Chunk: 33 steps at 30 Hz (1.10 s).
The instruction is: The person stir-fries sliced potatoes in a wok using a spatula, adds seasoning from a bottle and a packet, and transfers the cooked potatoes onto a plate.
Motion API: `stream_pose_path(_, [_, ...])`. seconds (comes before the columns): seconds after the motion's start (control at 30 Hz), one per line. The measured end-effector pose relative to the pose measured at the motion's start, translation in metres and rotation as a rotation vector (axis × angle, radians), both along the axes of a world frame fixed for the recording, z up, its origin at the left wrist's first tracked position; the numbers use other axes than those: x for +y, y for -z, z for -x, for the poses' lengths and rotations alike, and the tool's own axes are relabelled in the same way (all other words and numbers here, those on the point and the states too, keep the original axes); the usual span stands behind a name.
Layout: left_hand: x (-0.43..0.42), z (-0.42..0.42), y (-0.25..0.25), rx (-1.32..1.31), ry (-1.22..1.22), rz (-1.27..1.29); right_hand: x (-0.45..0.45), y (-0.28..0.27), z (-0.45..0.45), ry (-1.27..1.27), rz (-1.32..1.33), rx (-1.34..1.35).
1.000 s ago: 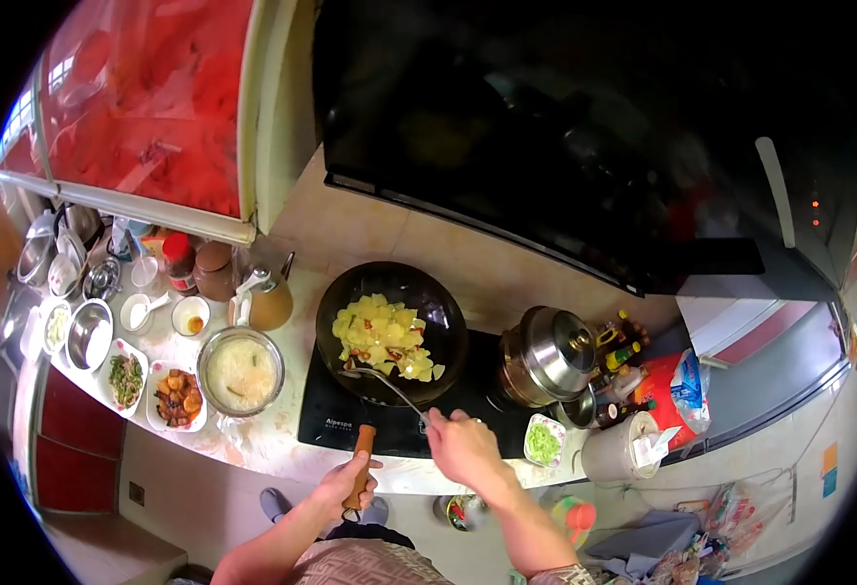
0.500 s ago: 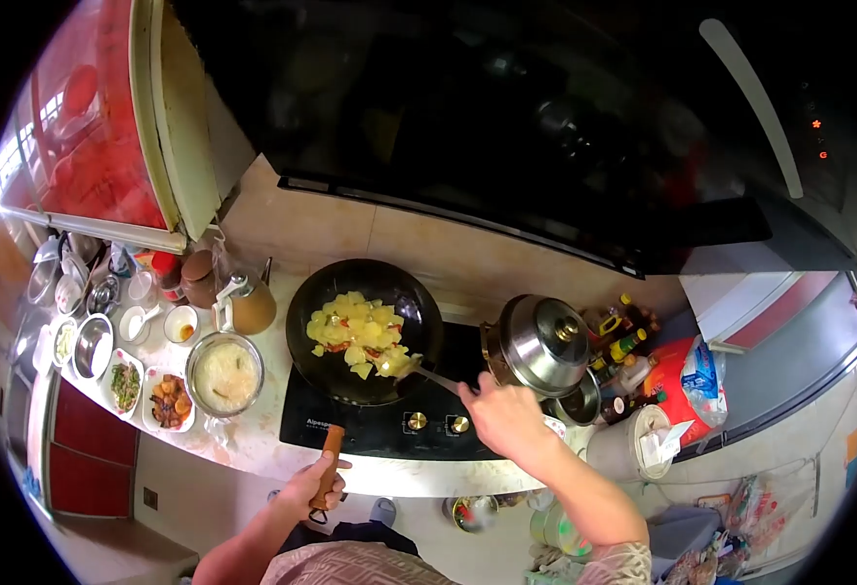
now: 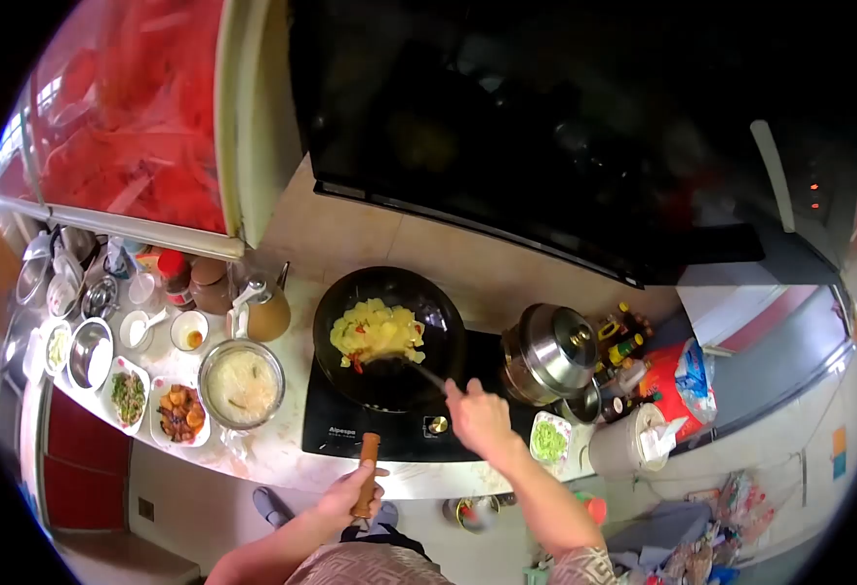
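A black wok (image 3: 436,341) rests on the black cooktop (image 3: 340,414). Inside it lie yellow potato slices (image 3: 375,330) with bits of red, gathered toward the left of the pan. My left hand (image 3: 348,495) is wrapped round the wok's brown wooden handle (image 3: 367,468). My right hand (image 3: 480,419) grips a spatula (image 3: 430,375) whose metal shaft slopes down into the wok. The spatula's blade is blurred near the lower edge of the potatoes. The far end of its handle is hidden by my fingers.
Left of the wok stand a pot of cloudy liquid (image 3: 243,386), a plate of browned chunks (image 3: 180,413) and a plate of chopped greens (image 3: 130,396). On the right are a lidded steel pot (image 3: 551,351), a dish of green slices (image 3: 548,441) and several bottles. A range hood (image 3: 477,239) hangs above.
The potatoes are pushed together toward the upper left of the wok. The spatula blade has moved left and my right hand with it. The camera view has shifted, showing the green dish.
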<state>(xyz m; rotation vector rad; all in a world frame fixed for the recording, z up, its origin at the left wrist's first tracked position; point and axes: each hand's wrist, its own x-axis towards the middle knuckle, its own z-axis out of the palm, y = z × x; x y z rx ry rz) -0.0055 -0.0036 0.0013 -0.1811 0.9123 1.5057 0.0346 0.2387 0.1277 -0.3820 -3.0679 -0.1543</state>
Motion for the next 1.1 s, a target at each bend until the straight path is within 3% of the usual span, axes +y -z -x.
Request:
stream_pose_path(0.1, [0.0,0.009,0.019,-0.107,0.038,-0.082,-0.014,-0.033,0.001,0.108,-0.06,-0.123])
stream_pose_path(0.17, [-0.002,0.015,0.005,-0.188,0.043,-0.073,-0.016,-0.048,-0.011,0.138,-0.105,-0.204])
stream_pose_path(0.23, [-0.003,0.019,0.001,-0.209,0.07,-0.06,-0.013,-0.032,-0.012,0.131,-0.137,-0.237])
stream_pose_path(0.33, [-0.005,0.019,0.013,-0.139,0.083,-0.068,-0.016,0.003,0.012,0.129,-0.099,-0.192])
stream_pose_path(0.5, [-0.008,0.02,0.012,-0.049,0.049,-0.03,-0.013,-0.039,0.014,0.24,-0.127,-0.214])
stream_pose_path(0.63, [-0.009,0.016,0.009,-0.012,-0.003,-0.057,0.055,-0.033,0.041,0.203,-0.083,-0.285])
stream_pose_path(0.7, [-0.008,0.014,0.005,0.064,0.008,-0.006,0.06,-0.042,0.064,0.452,0.342,-0.539])
stream_pose_path(0.73, [-0.009,0.014,0.006,0.057,0.008,-0.016,0.111,0.014,0.068,0.38,0.486,-0.639])
stream_pose_path(0.77, [-0.009,0.013,0.006,0.056,-0.008,-0.004,0.109,0.022,0.072,0.362,0.491,-0.646])
stream_pose_path(0.83, [-0.009,0.015,0.004,0.061,0.022,0.004,0.09,0.037,0.086,0.627,1.008,-0.29])
stream_pose_path(0.9, [-0.01,0.016,-0.004,0.083,0.003,0.021,0.074,0.039,0.091,0.566,1.041,-0.255])
stream_pose_path(0.97, [-0.01,0.016,-0.004,0.072,0.011,0.021,0.053,0.021,0.089,0.25,0.558,-0.226])
stream_pose_path(1.0, [-0.011,0.017,-0.008,0.07,0.007,0.023,0.061,0.039,0.08,-0.002,0.226,-0.065])
stream_pose_path(1.03, [-0.011,0.018,-0.009,0.064,0.005,0.024,0.046,0.024,0.077,-0.004,0.227,-0.07])
stream_pose_path(1.1, [-0.011,0.018,-0.007,0.03,0.015,0.011,0.016,-0.014,0.061,0.035,-0.021,-0.134])
